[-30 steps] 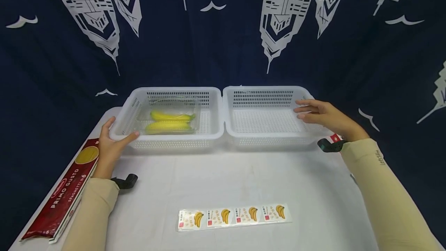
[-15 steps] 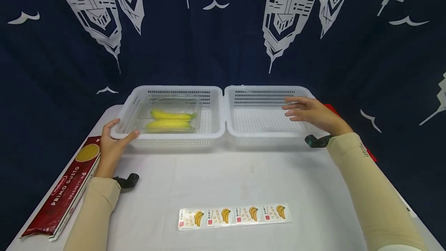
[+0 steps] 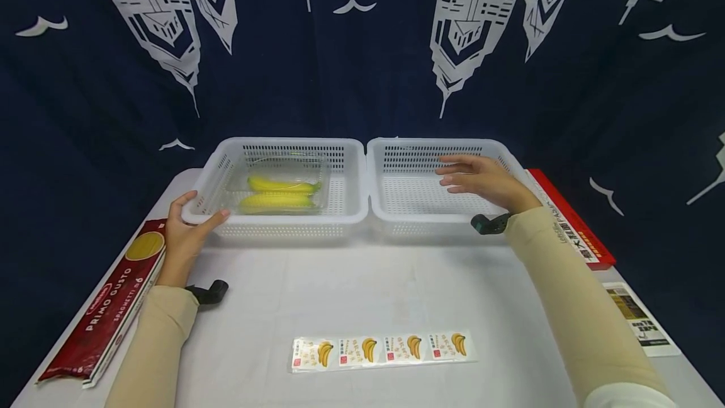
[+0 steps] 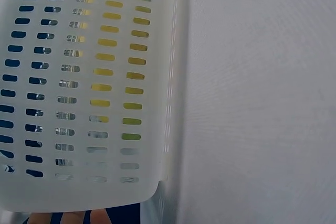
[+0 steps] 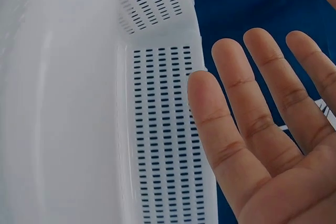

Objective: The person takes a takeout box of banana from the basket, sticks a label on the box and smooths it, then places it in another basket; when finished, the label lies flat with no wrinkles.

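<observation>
In the head view two white perforated plastic baskets stand side by side. The left basket (image 3: 340,220) contains a clear plastic box (image 3: 324,172) with two yellow bananas (image 3: 283,185) visible through it. My left hand (image 3: 184,241) grips this basket's near-left corner, thumb on the front rim and fingers around the left end. Its fingertips (image 4: 71,217) peek out past the basket's end in the left wrist view. My right hand (image 3: 481,180) holds nothing and hovers over the right basket (image 3: 408,220), fingers extended, as the right wrist view also shows.
A strip of banana-printed labels (image 3: 382,351) lies on the white tabletop (image 3: 340,294) near the front. Red spaghetti packs (image 3: 110,307) line the left edge. On the right are a red-and-white box (image 3: 591,247) and a printed card (image 3: 637,317). Dark blue printed cloth hangs behind.
My right hand has moved left, from the right basket's right end to over its inside, uncovering the red box and card. The left hand keeps its place on the left basket.
</observation>
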### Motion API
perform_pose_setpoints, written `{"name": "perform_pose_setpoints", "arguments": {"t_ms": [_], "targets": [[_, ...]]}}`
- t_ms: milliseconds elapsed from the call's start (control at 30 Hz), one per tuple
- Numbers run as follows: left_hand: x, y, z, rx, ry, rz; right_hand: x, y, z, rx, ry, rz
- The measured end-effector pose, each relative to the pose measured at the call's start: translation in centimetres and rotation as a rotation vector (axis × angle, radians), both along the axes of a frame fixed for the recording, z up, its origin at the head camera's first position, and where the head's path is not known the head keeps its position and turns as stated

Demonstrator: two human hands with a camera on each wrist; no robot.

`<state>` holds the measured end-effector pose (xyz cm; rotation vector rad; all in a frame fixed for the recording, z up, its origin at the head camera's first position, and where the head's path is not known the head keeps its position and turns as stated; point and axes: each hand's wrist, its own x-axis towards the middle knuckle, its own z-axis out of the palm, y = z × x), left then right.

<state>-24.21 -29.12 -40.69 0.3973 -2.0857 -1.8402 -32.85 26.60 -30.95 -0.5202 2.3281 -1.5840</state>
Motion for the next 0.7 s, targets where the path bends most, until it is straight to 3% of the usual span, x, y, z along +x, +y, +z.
{"name": "perform_pose_setpoints", "arguments": {"t_ms": [700], "targets": [[-0.1, -0.1, -0.1, 0.005, -0.001, -0.007, -2.0, -6.7, -0.1, -0.032, -0.016, 0.049]]}}
